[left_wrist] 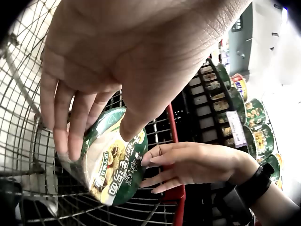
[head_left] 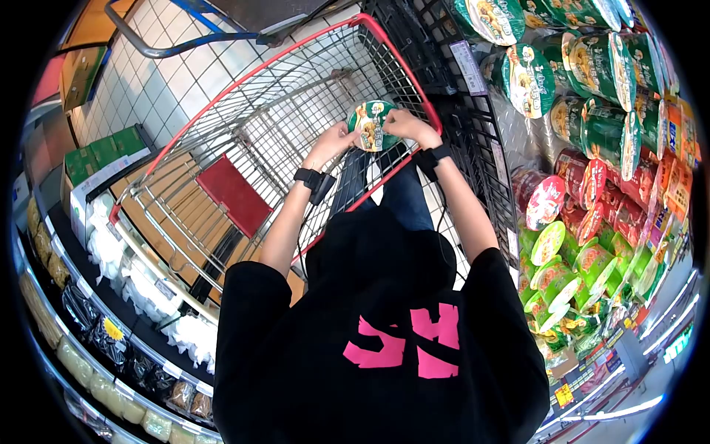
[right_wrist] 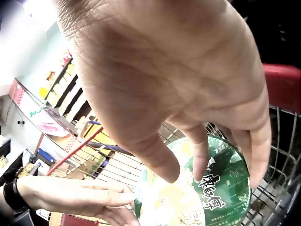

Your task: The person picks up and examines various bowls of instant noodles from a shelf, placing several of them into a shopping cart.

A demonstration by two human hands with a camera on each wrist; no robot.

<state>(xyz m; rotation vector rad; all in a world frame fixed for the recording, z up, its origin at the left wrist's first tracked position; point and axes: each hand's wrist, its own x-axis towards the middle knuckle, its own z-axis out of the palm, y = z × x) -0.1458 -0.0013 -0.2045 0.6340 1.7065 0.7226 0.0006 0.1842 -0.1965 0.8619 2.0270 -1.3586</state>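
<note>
An instant noodle bowl (head_left: 371, 135) with a green lid, printed with food and white lettering, is held over the shopping cart (head_left: 292, 89). My left hand (head_left: 330, 145) grips it from the left; in the left wrist view the thumb lies over the lid and the fingers run down the side. At the opposite rim is my right hand (head_left: 411, 127). Seen from the right wrist, its thumb and one finger are on the lid (right_wrist: 221, 188), with other fingers along the edge. The lid faces up toward me, and the bowl's underside is hidden.
Shelves on the right carry green noodle bowls (head_left: 529, 81), red ones (head_left: 543, 201) and lime-green ones (head_left: 551, 244). A black crate wall (head_left: 473, 155) borders the cart. The cart has a red seat flap (head_left: 235, 196). Left shelves hold bagged goods (head_left: 74, 362).
</note>
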